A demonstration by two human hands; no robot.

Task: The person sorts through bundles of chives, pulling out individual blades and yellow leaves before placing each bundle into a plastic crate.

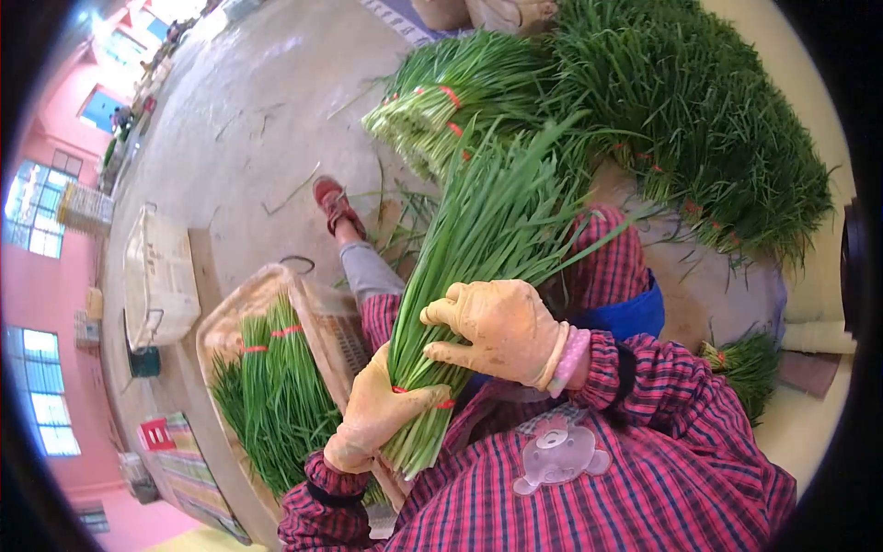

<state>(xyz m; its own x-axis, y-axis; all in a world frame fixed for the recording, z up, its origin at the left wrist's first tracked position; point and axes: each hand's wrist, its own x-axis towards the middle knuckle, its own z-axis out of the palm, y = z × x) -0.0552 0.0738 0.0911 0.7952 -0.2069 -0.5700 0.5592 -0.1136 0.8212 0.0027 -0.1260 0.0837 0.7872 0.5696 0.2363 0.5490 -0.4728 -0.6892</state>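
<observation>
A bunch of long green leafy stalks (460, 248) lies across my lap, its pale ends toward me and a red band round its lower part. My left hand (382, 409), in a tan glove, is wrapped round the banded stem end. Over the stalks just above it is my right hand (497, 331), also gloved, its thumb and index finger apart at the near side of the leaves. The fingertips touch or nearly touch a few stems. The other right fingers are curled and partly hidden.
An open crate (322, 340) at my left holds banded bunches (285, 386). Banded bunches (432, 106) lie on the floor ahead, beside a large green pile (699, 120). A white bin (161, 276) stands farther left. A small bunch (745, 368) lies at my right.
</observation>
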